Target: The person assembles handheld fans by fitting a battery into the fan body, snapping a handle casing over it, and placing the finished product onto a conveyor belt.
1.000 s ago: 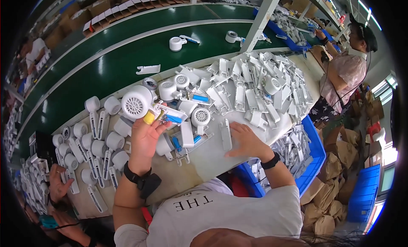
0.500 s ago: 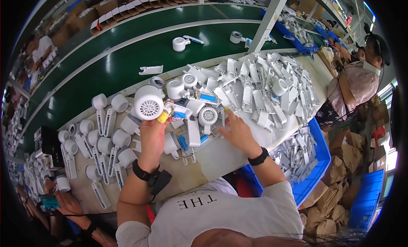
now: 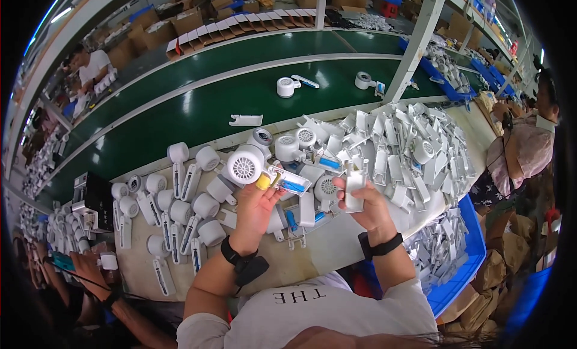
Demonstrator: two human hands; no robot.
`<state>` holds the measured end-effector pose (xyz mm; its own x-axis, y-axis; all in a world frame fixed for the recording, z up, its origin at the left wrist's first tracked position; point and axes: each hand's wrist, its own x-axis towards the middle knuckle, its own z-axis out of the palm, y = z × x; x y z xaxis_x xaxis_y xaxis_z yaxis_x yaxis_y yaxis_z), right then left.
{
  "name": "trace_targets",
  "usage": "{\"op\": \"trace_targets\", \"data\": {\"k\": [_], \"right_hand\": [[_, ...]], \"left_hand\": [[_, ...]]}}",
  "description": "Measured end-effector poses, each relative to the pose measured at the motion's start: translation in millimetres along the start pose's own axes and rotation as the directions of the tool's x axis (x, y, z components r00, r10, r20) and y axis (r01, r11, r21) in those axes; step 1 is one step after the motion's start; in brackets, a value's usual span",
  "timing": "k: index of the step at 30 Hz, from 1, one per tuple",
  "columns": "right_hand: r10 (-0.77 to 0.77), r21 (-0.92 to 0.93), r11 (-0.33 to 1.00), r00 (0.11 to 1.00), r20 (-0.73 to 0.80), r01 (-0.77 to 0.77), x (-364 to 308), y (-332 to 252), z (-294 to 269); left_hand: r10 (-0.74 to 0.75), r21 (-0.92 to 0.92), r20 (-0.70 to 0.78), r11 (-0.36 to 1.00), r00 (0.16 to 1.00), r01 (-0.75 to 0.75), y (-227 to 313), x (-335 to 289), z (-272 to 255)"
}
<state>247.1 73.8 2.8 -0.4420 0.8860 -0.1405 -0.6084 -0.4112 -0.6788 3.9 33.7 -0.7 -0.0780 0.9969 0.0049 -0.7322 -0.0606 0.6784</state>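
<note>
My left hand (image 3: 255, 206) grips a white handheld fan (image 3: 245, 164) near the join of its round, grilled head and its handle. The handle lies open, with a blue battery (image 3: 293, 187) and thin wires showing inside. Something yellow (image 3: 263, 181) sits at that hand's fingertips. Between the thumb and fingers of my right hand (image 3: 371, 208) stands a white plastic handle cover (image 3: 354, 190), upright and apart from the fan. Just beyond and between my hands lie more open fans, among them one with a grilled head (image 3: 327, 187).
A heap of white handle covers (image 3: 390, 151) spreads at the back right. Several assembled fans (image 3: 180, 212) lie on the left. A blue bin (image 3: 475, 253) of parts stands right of the table. Behind runs a green conveyor (image 3: 204, 109). Other people (image 3: 520, 133) work nearby.
My right hand has picked up a handle cover and raised it beside the fan. My left hand still holds the fan. The whole view has shifted, so the scene sits lower and farther right.
</note>
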Motion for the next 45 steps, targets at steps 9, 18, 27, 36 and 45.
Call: {"op": "trace_targets", "data": {"k": [9,18,27,36,45], "right_hand": [[-0.369,-0.785,-0.057,0.718,0.591,0.617,27,37,94],[-0.426,-0.762,-0.445,0.637,0.643,0.471,29,54,113],[-0.522,-0.746,-0.063,0.616,0.591,0.663,30,40,98],[-0.227,-0.736,0.555,0.921,0.316,0.389,9,20,103],[-0.375,-0.657,0.024,0.616,0.693,0.754,32,30,99]], "left_hand": [[0.083,-0.072,-0.06,0.994,0.995,-0.088,-3,-8,-6],[0.212,-0.073,-0.132,0.972,0.968,-0.223,-11,-16,5],[0.4,0.092,-0.088,0.915,0.912,-0.392,14,-26,16],[0.425,-0.037,0.018,0.905,0.905,-0.424,24,-20,45],[0.377,-0.096,-0.017,0.921,0.926,-0.377,39,-17,35]]}}
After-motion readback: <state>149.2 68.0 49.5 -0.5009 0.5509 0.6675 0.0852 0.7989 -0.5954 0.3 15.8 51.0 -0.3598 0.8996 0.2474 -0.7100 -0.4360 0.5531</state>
